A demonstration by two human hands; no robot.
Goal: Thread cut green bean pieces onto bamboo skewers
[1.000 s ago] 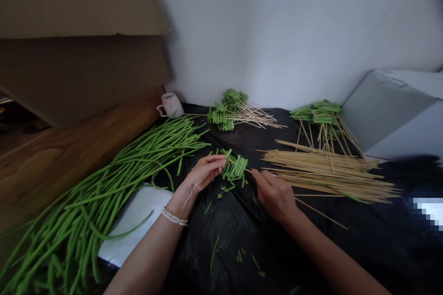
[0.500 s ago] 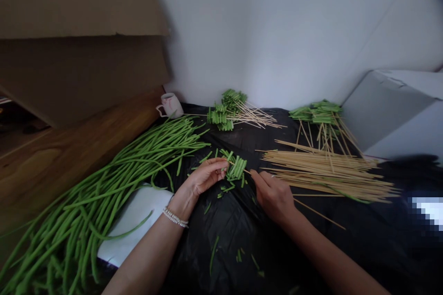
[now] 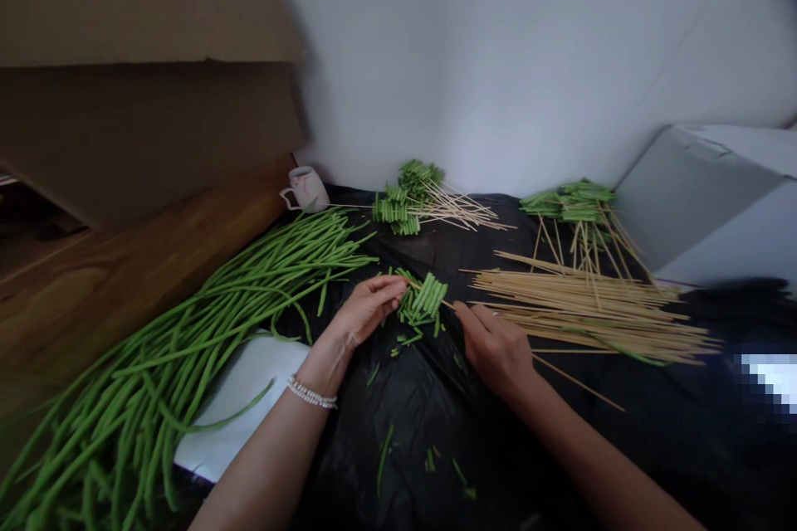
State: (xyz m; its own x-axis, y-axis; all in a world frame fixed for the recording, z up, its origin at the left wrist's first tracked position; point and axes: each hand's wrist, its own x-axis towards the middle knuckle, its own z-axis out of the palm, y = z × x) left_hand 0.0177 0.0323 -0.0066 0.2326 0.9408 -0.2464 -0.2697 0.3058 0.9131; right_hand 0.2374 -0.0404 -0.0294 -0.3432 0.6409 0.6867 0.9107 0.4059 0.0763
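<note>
A bamboo skewer (image 3: pixel 579 382) runs between my hands, with a row of short cut green bean pieces (image 3: pixel 430 295) threaded side by side near its far end. My right hand (image 3: pixel 499 350) is closed around the stick just right of the beans, and its tail sticks out behind the fist. Thumb and fingers of my left hand (image 3: pixel 367 309) pinch at the tip, left of the row; whether a bean piece is also between them is hidden. Loose bean bits (image 3: pixel 408 340) lie under and around the row on the black plastic sheet (image 3: pixel 411 406).
Long green beans (image 3: pixel 205 323) are heaped at left, partly over a white sheet (image 3: pixel 240 394). Plain skewers (image 3: pixel 591 311) lie at right. Threaded bean skewers are piled at the back centre (image 3: pixel 404 199) and back right (image 3: pixel 582 201). A mug (image 3: pixel 310 189), cardboard box (image 3: pixel 149 108) and white box (image 3: pixel 703 191) stand around.
The threaded skewer and my right hand have shifted slightly right. My left fingers have moved a little up and left, and more of the skewer's tip shows beside them.
</note>
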